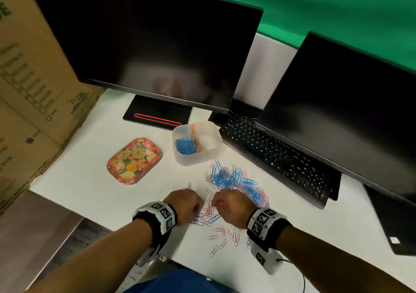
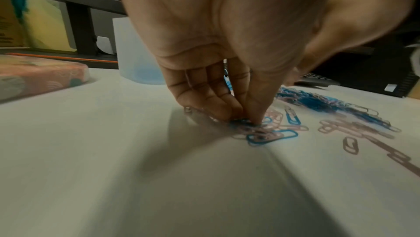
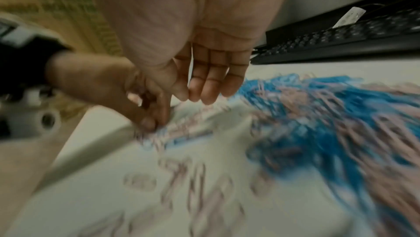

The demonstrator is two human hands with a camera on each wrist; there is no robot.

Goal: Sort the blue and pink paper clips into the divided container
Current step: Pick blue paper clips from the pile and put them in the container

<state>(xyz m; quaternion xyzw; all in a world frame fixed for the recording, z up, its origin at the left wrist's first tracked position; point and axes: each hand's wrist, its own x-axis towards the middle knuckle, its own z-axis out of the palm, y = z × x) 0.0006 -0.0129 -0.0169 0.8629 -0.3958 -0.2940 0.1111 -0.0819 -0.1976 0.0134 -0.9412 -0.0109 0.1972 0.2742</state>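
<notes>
From my remote seat I see two bare forearms, each with a black wrist strap (image 1: 155,223) carrying white blocks printed with black square fiducial markers. The right wrist strap (image 1: 267,227) has an extra marker block hanging below it (a thin black cable (image 1: 300,274) trails from there). Blue clothing (image 1: 177,281) shows at the bottom edge.

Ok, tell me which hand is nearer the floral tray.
Left. The left hand is on the clips just right of and below the floral tray; the right hand is farther right, beyond the left, beside the mixed clip pile.
</notes>
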